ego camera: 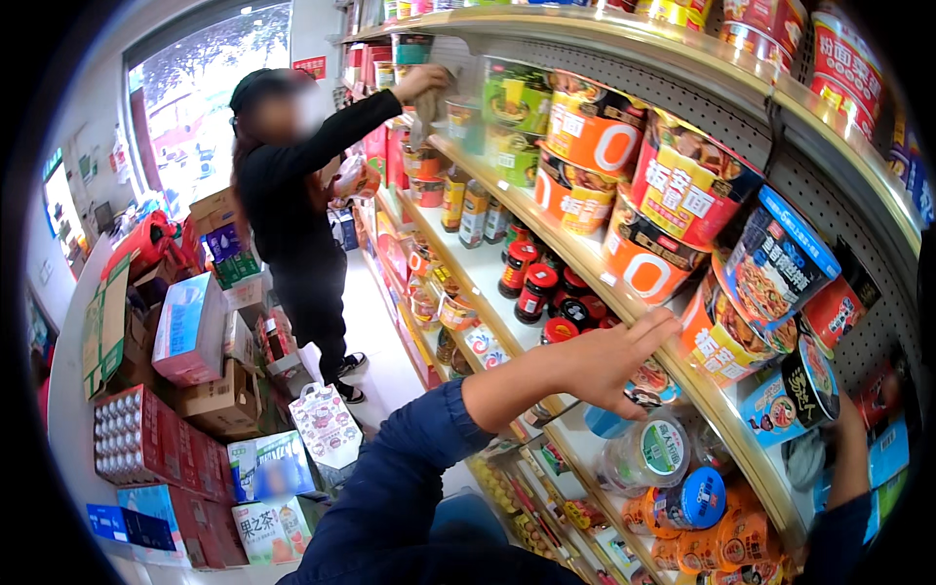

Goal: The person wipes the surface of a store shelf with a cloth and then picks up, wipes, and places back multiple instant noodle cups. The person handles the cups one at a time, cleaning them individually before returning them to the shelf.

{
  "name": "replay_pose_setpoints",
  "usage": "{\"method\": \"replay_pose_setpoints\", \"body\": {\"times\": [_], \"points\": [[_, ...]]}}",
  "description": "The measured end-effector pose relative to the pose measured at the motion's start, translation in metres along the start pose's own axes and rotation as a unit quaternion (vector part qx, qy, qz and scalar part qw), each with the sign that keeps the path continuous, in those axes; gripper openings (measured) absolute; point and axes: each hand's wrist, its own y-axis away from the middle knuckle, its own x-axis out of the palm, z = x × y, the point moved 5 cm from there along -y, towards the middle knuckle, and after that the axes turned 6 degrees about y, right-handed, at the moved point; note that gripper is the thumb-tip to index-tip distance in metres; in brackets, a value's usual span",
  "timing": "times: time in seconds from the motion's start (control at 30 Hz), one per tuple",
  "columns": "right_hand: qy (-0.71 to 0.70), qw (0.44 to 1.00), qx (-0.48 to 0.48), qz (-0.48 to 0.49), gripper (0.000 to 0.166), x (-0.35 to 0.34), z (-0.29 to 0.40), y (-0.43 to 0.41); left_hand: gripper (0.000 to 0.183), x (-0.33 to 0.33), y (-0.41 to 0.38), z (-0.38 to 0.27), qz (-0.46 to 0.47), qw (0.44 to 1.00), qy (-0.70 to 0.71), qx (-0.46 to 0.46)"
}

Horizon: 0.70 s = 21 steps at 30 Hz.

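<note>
My left hand rests by the gold-coloured front edge of a shop shelf, fingers apart and holding nothing. On this shelf stand stacked instant noodle cups, among them an orange cup just above my left fingers. At the right, my right hand reaches in behind a blue and black noodle cup; its fingers are largely hidden, so its grip cannot be made out. A grey cloth lies beside that hand on the shelf. A tilted blue-lidded noodle cup stands above.
Another person in dark clothes stands further along, holding a cloth at the shelf and a noodle package. Red-capped jars and a clear plastic jar stand on lower shelves. Cardboard boxes and drink cartons are piled at left.
</note>
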Motion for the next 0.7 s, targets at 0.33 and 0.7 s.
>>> {"method": "replay_pose_setpoints", "body": {"times": [0.33,0.7], "points": [[-0.012,0.940,0.083,0.330,0.037,-0.010,0.040,0.071,0.116,0.000,-0.004,-0.008,-0.005,1.000,-0.022,0.008],[0.034,0.988,-0.006,-0.152,0.026,-0.069,0.098,0.214,0.109,-0.010,0.001,-0.029,0.003,0.996,-0.046,0.079]]}}
